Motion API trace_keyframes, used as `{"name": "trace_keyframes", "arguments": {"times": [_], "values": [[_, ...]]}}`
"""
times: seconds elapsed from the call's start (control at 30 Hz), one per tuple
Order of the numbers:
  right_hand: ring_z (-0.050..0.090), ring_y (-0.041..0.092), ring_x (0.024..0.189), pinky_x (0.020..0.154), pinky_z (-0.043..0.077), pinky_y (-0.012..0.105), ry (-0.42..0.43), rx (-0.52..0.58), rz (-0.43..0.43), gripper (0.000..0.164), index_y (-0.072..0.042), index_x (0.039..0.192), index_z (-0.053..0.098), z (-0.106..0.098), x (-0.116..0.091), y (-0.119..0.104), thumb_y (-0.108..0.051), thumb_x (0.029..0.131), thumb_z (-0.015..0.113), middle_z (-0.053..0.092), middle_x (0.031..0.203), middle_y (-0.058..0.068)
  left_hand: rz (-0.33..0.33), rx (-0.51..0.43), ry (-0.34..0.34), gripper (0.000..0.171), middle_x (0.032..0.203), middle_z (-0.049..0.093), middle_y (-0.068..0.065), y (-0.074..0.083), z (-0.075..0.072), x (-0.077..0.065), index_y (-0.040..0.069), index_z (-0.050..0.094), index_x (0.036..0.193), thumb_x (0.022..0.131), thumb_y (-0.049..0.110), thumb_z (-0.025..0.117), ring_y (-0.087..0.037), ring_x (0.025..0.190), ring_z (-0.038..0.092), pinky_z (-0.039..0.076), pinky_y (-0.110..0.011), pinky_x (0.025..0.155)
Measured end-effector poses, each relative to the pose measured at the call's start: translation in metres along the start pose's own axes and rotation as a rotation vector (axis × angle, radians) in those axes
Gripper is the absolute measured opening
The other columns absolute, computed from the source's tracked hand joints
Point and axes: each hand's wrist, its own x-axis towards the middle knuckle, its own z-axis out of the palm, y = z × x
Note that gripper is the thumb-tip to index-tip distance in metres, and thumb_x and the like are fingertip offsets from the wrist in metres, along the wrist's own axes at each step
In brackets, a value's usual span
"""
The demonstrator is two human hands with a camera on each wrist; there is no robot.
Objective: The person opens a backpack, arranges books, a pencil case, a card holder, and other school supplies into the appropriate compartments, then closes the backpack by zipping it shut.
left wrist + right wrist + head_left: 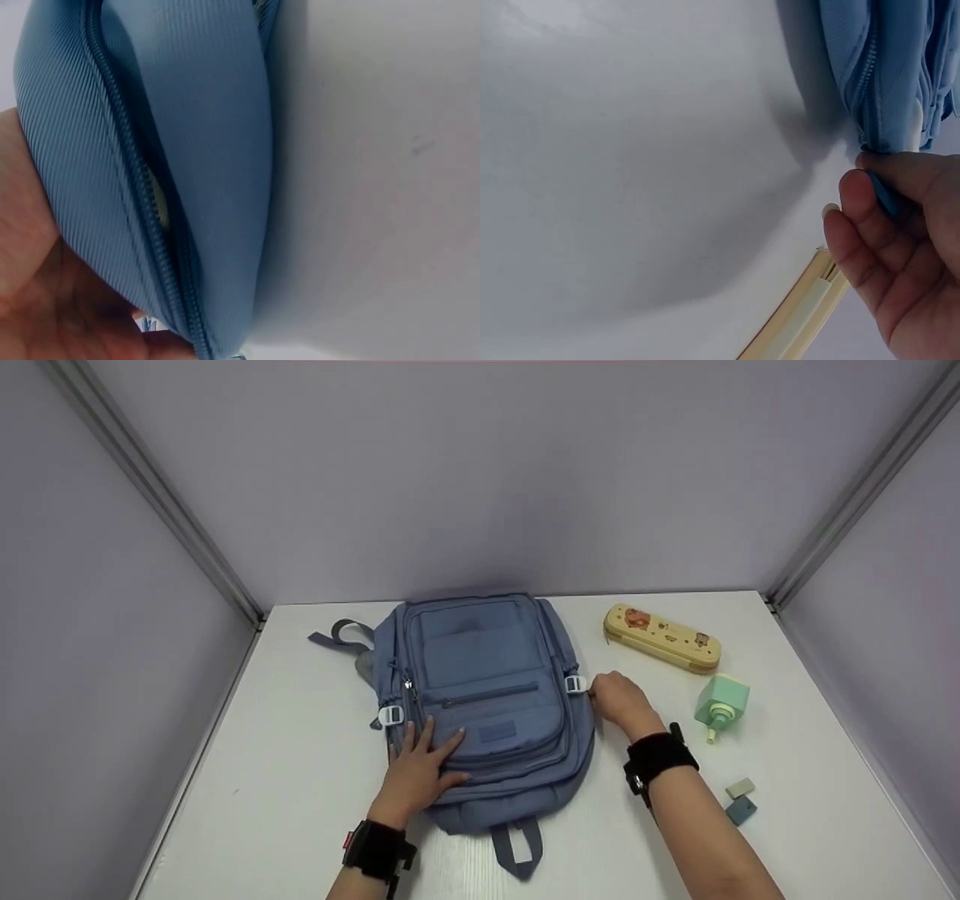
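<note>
A blue backpack (480,660) lies front side up on the white table, its dark top handle (517,851) toward the person. Spread over its lower left side in the head view is the left hand (420,772), fingers straight and resting on the fabric. In the left wrist view a zipper (142,187) along the bag's side stands partly parted beside that hand. At the bag's right side, close to a white buckle (576,684), the right hand (621,701) pinches a blue zipper pull (883,196) between thumb and curled fingers.
Right of the bag lie a yellow pencil case (664,637) with cartoon bears and a green bottle (722,705) with a nozzle. Nearer are two small blocks, one pale (740,788), one dark teal (741,811). A strap (337,641) sticks out left. Grey walls (480,480) enclose the table.
</note>
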Motion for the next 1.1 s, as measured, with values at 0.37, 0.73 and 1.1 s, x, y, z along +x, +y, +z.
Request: {"name": "trace_keyframes", "arguments": {"times": [0.37,0.73,1.1], "values": [[0.065,0.024,0.070,0.064,0.052,0.035,-0.150,0.045,0.058,0.018,0.002,0.097,0.076,-0.020,-0.006,-0.007,0.003,0.087,0.061,0.072,0.082,0.014,-0.023,0.008,-0.001,0.069,0.155,0.025,-0.025,0.002,-0.001,0.011,0.029,0.045,0.148,0.088,0.057,0.061,-0.056,0.139,0.015,0.027,-0.074,0.098],[0.061,0.025,0.067,0.061,0.050,0.037,-0.182,0.044,0.082,0.013,0.002,0.086,0.076,-0.010,-0.014,0.000,-0.002,0.088,0.064,0.068,0.076,0.014,-0.054,0.070,-0.031,0.068,0.156,0.025,-0.024,0.004,-0.001,0.024,0.031,0.044,0.148,0.088,0.060,0.057,-0.055,0.140,0.017,0.033,-0.070,0.097],[0.053,0.013,0.051,0.055,0.046,0.026,-0.277,0.115,0.038,0.019,0.004,0.092,0.076,-0.027,-0.040,-0.011,0.007,0.081,0.060,0.061,0.055,0.000,-0.069,0.048,-0.030,0.068,0.156,0.025,-0.023,0.004,0.001,0.025,0.032,0.044,0.148,0.088,0.060,0.058,-0.053,0.141,0.016,0.031,-0.071,0.097]]}}
